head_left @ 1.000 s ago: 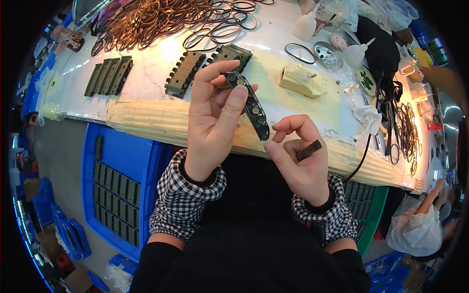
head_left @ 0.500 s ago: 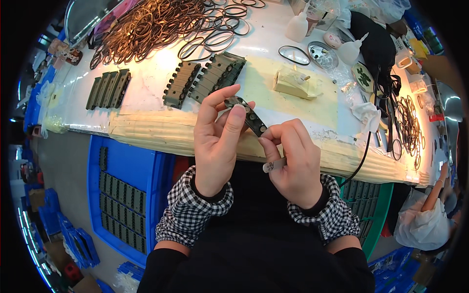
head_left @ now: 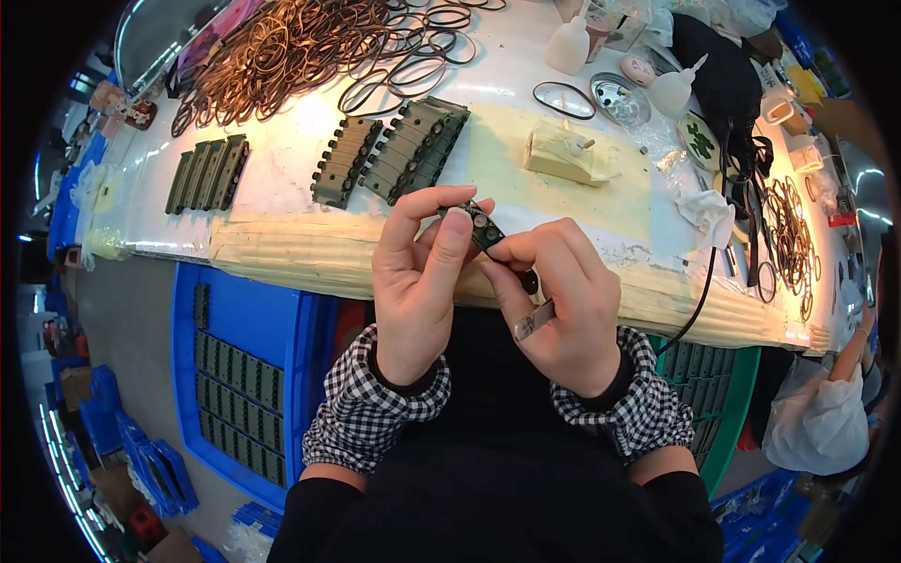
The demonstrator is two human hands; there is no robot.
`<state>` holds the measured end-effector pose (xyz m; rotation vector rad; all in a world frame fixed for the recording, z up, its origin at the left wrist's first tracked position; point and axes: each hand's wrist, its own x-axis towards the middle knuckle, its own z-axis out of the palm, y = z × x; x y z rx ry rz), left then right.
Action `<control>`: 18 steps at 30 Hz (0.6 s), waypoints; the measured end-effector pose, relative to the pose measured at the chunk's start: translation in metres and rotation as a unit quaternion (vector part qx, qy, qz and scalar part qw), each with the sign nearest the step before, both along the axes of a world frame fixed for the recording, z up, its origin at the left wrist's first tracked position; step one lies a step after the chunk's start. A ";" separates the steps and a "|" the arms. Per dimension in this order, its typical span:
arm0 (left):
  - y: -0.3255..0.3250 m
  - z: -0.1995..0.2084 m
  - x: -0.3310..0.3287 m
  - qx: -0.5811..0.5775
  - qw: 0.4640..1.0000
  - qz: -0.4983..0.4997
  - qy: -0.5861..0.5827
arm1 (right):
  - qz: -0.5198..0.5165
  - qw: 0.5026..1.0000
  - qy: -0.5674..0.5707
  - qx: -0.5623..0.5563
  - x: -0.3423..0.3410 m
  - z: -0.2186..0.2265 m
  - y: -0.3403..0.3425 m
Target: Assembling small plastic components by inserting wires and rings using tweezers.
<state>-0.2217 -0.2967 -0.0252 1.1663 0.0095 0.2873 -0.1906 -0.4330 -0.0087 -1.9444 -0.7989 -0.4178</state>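
Above the table's front edge, my left hand (head_left: 413,281) pinches a narrow dark green part with round wheels (head_left: 483,230) between thumb and fingers. My right hand (head_left: 572,305) is closed, its thumb and forefinger at the part's lower end, partly covering it. A flat metal tool (head_left: 534,322) sticks out from under the right fingers; the rest of it is hidden. Just beyond my hands lie two rows of similar green wheeled parts, a smaller row (head_left: 345,161) and a larger one (head_left: 418,150). Another group of green parts (head_left: 207,174) rests farther left.
A heap of dark rubber bands (head_left: 282,61) covers the back left. Toward the right are a taped block (head_left: 567,158), a squeeze bottle (head_left: 569,45) and a round dish (head_left: 619,98). A blue tray (head_left: 244,314) and a green tray (head_left: 737,403) hold parts below the table. Another person (head_left: 817,418) is at right.
My right fingers have moved up and left along the wheeled part, covering more of its lower end. The part has shifted slightly in my left hand.
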 end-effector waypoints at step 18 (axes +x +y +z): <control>-0.004 -0.008 -0.002 0.029 0.998 0.042 -0.041 | -0.053 0.995 -0.064 -0.058 0.001 -0.004 0.005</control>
